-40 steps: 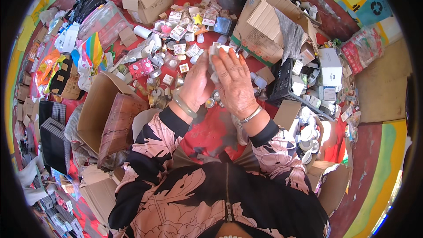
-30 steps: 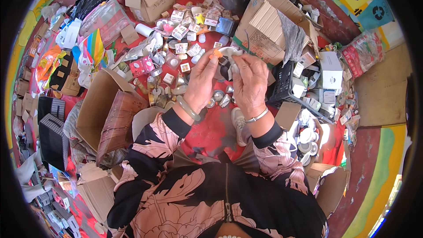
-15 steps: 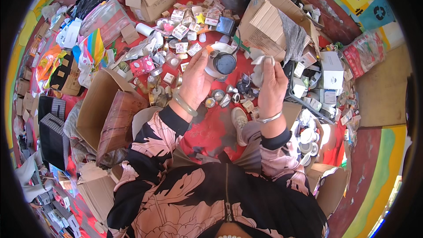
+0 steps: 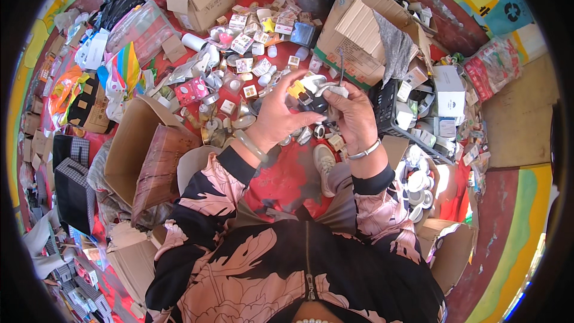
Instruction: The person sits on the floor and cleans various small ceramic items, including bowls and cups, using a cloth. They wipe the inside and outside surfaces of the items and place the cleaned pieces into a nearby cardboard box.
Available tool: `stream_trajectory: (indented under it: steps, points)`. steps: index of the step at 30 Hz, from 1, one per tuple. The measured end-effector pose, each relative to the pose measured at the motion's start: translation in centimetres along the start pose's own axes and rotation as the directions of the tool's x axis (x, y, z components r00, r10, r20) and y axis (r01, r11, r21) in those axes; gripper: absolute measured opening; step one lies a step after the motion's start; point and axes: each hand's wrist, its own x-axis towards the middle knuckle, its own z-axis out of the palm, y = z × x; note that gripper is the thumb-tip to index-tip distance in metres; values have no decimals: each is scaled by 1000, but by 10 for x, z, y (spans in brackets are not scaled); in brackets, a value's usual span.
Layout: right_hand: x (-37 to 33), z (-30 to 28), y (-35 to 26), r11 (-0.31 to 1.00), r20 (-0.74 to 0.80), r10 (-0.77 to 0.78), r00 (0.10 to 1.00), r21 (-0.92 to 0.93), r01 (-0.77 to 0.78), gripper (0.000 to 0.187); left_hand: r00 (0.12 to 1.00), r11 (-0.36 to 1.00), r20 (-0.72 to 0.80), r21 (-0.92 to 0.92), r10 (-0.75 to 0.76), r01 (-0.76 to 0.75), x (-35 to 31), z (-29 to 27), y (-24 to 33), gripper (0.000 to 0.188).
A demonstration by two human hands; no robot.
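My left hand point(image 4: 272, 110) is curled round a small round device with a black body and a yellow part point(image 4: 296, 88); its exact kind I cannot make out. Thumb and fingers sit on opposite sides of it. From the right, my right hand point(image 4: 354, 116) meets the device, pinching a crumpled pale grey-white piece point(image 4: 332, 88), which looks like a cloth or torn sheet. A thin dark wire stands up beside those fingers. The hands hide much of the device's underside.
Beyond my hands lie several small boxes point(image 4: 242, 43) and loose round fittings on the red floor. Cardboard boxes stand at left point(image 4: 134, 149) and back point(image 4: 202, 1). Flattened cardboard point(image 4: 356, 30) and a black crate point(image 4: 391, 116) are to the right. My shoe point(image 4: 324, 164) rests below.
My right hand has moved left with the pale piece, up to the device. The device has been turned, bringing its yellow part into view and its round face out of sight.
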Motion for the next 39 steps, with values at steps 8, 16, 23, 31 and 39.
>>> stream_trajectory:
  steps: [8, 16, 23, 31, 39]
  points:
    - [-5, -3, -10, 999, -25, 28, 999, 47, -27, 7, 995, 966, 70, 255, -68, 48, 3, -7, 6, 59]
    - [0, -22, -30, 998, -93, -17, 995, 62, 23, 11, 981, 917, 192, 390, 10, -86, -2, -16, -1, 55]
    - [13, -48, -56, 882, -376, -337, 863, 194, 429, 23, 975, 932, 77, -288, -207, 220, 2, -16, 2, 52]
    - [1, -18, -38, 917, -154, -382, 911, 61, 395, 19, 983, 550, -3, -829, -185, 101, 12, -24, 6, 46]
    - [-2, 26, -6, 52, 347, -783, 517, -791, 609, 23, 974, 639, 98, -740, -204, 209, 9, -11, -3, 45]
